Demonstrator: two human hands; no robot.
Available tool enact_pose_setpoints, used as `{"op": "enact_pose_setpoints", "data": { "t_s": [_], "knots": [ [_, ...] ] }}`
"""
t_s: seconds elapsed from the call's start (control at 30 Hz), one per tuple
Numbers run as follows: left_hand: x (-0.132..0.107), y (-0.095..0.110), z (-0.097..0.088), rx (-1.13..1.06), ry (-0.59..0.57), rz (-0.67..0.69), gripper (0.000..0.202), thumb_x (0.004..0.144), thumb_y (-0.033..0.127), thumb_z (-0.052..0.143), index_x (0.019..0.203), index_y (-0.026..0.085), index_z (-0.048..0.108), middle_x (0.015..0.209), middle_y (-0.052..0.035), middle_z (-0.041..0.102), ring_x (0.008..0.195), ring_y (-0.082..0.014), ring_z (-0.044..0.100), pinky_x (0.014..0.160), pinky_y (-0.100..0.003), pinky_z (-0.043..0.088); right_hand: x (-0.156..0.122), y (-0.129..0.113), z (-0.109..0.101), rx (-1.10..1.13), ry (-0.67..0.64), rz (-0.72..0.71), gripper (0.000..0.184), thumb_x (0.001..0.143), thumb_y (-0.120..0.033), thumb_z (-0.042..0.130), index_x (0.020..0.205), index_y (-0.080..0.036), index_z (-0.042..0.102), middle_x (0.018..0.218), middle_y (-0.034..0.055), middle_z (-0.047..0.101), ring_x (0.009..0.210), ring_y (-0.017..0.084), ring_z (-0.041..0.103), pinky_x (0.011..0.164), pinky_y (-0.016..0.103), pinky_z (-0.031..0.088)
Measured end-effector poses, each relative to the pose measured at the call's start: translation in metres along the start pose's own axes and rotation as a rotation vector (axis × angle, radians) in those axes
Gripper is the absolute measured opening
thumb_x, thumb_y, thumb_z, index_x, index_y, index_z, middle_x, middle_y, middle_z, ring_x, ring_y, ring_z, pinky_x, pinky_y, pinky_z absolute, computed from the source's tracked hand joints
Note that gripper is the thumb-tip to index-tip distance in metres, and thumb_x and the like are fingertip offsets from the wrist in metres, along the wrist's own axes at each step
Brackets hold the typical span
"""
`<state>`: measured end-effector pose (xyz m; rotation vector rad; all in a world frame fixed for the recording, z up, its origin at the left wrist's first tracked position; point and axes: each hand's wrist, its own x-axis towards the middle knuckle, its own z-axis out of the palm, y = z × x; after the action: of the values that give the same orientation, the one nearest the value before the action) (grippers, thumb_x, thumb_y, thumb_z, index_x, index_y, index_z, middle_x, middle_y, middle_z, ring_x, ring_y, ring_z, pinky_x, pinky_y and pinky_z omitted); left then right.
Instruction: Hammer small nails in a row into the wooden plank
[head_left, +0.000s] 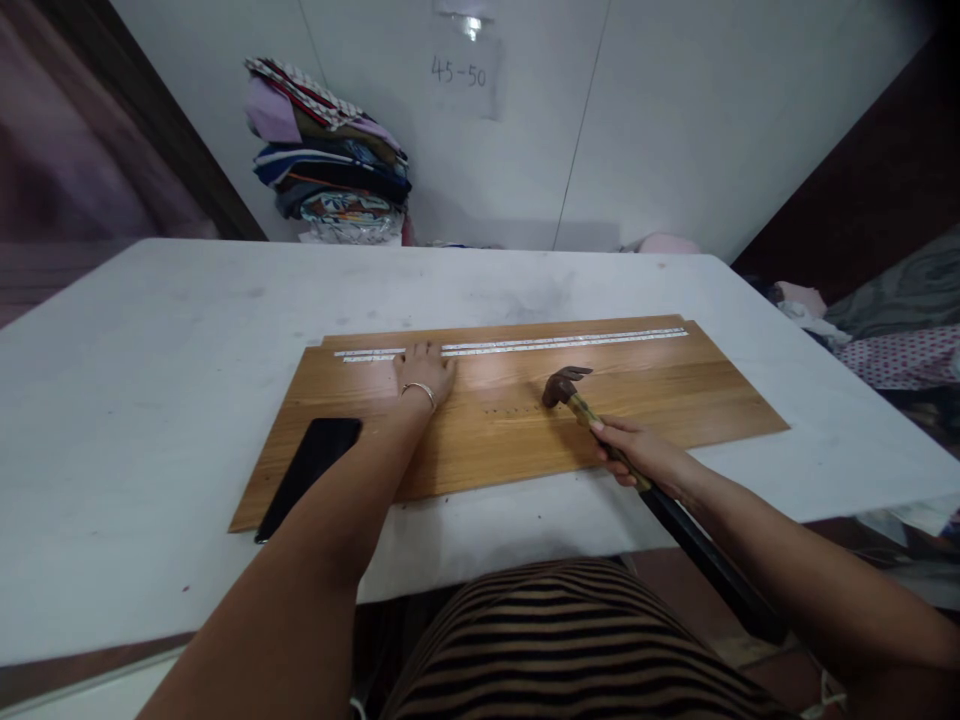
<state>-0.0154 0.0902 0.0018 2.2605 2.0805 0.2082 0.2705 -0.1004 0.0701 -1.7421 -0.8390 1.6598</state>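
Observation:
My right hand (637, 455) is wrapped round the handle of a claw hammer (559, 388), whose rusty head is over the middle of a wooden board (720, 390). Whether the head touches the wood I cannot tell. A row of several small dark marks or nails (512, 411) runs just left of the head. My left hand (424, 368) lies flat with its fingers stretched over two long, thin white measuring strips (555, 343) along the board's far side. The fingers hide part of the strips.
A black phone (311, 470) lies on the board's left end, beside my left forearm. The board rests on a white-covered table (135, 400). Folded cloths (334, 150) are stacked behind the table's far edge, against a pale wall. More fabric (900, 360) lies at the right.

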Motion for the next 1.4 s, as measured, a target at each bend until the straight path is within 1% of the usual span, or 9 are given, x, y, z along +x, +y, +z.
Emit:
{"op": "enact_pose_setpoints", "data": {
  "t_s": [0.2, 0.43, 0.6, 0.77, 0.93, 1.17, 1.27, 1.4],
  "knots": [
    [-0.0006, 0.0003, -0.0011, 0.000, -0.003, -0.001, 0.052, 0.096, 0.045, 0.034, 0.133, 0.019, 0.060, 0.144, -0.0156, 0.056, 0.134, -0.0323, 0.046, 0.107, -0.049, 0.035, -0.0026, -0.0033, 0.0015, 0.017, 0.006, -0.001, 0.037, 0.082, -0.051, 0.071, 0.085, -0.022, 0.049, 0.064, -0.0060, 0.050, 0.040, 0.003, 0.035, 0.036, 0.016, 0.024],
    [-0.0007, -0.0003, -0.0003, 0.009, 0.005, 0.004, 0.051, 0.096, 0.044, 0.033, 0.132, 0.020, 0.060, 0.146, -0.0153, 0.055, 0.134, -0.0314, 0.046, 0.107, -0.047, 0.035, -0.0042, -0.0086, 0.0047, 0.008, 0.015, 0.006, 0.032, 0.086, -0.046, 0.067, 0.082, -0.021, 0.048, 0.063, -0.0060, 0.050, 0.040, 0.003, 0.035, 0.036, 0.016, 0.024],
    [0.0005, -0.0011, 0.0020, 0.008, 0.017, 0.011, 0.050, 0.096, 0.045, 0.034, 0.131, 0.021, 0.061, 0.142, -0.0154, 0.058, 0.131, -0.0320, 0.048, 0.106, -0.048, 0.036, -0.0021, -0.0043, 0.0025, 0.012, -0.003, 0.002, 0.035, 0.084, -0.049, 0.069, 0.082, -0.021, 0.048, 0.064, -0.0055, 0.050, 0.040, 0.003, 0.035, 0.036, 0.016, 0.024],
    [-0.0015, 0.0011, -0.0017, 0.005, 0.006, -0.001, 0.049, 0.096, 0.042, 0.034, 0.131, 0.020, 0.061, 0.141, -0.0155, 0.058, 0.131, -0.0315, 0.048, 0.106, -0.048, 0.035, -0.0030, -0.0035, 0.0011, 0.020, -0.009, -0.005, 0.036, 0.082, -0.051, 0.071, 0.085, -0.022, 0.050, 0.064, -0.0051, 0.050, 0.041, 0.004, 0.034, 0.037, 0.017, 0.023],
    [-0.0027, 0.0024, -0.0044, 0.015, -0.014, -0.004, 0.050, 0.097, 0.043, 0.034, 0.132, 0.021, 0.060, 0.143, -0.0150, 0.057, 0.134, -0.0310, 0.046, 0.108, -0.048, 0.035, -0.0026, -0.0046, 0.0016, 0.014, -0.007, -0.010, 0.037, 0.081, -0.051, 0.072, 0.084, -0.022, 0.050, 0.065, -0.0050, 0.050, 0.041, 0.004, 0.035, 0.036, 0.017, 0.023],
    [-0.0009, 0.0016, -0.0027, 0.009, -0.007, -0.006, 0.050, 0.096, 0.044, 0.035, 0.132, 0.021, 0.061, 0.144, -0.0149, 0.056, 0.134, -0.0318, 0.046, 0.108, -0.048, 0.035, -0.0015, -0.0028, 0.0013, 0.010, -0.012, -0.004, 0.038, 0.082, -0.052, 0.071, 0.083, -0.021, 0.047, 0.064, -0.0054, 0.050, 0.041, 0.003, 0.035, 0.036, 0.016, 0.023],
    [-0.0004, 0.0013, -0.0018, 0.009, -0.006, -0.006, 0.051, 0.096, 0.044, 0.034, 0.131, 0.020, 0.061, 0.144, -0.0153, 0.056, 0.134, -0.0315, 0.046, 0.107, -0.049, 0.035, -0.0014, -0.0022, 0.0006, 0.018, -0.020, 0.001, 0.039, 0.081, -0.052, 0.072, 0.085, -0.022, 0.048, 0.064, -0.0057, 0.050, 0.041, 0.003, 0.034, 0.036, 0.016, 0.023],
    [0.0000, 0.0008, -0.0011, 0.008, -0.010, -0.009, 0.051, 0.096, 0.044, 0.034, 0.132, 0.020, 0.060, 0.145, -0.0149, 0.056, 0.134, -0.0312, 0.046, 0.107, -0.049, 0.036, -0.0012, -0.0017, -0.0001, 0.021, -0.016, -0.011, 0.039, 0.079, -0.053, 0.072, 0.088, -0.022, 0.050, 0.063, -0.0059, 0.050, 0.041, 0.004, 0.034, 0.037, 0.017, 0.023]
  ]
}}
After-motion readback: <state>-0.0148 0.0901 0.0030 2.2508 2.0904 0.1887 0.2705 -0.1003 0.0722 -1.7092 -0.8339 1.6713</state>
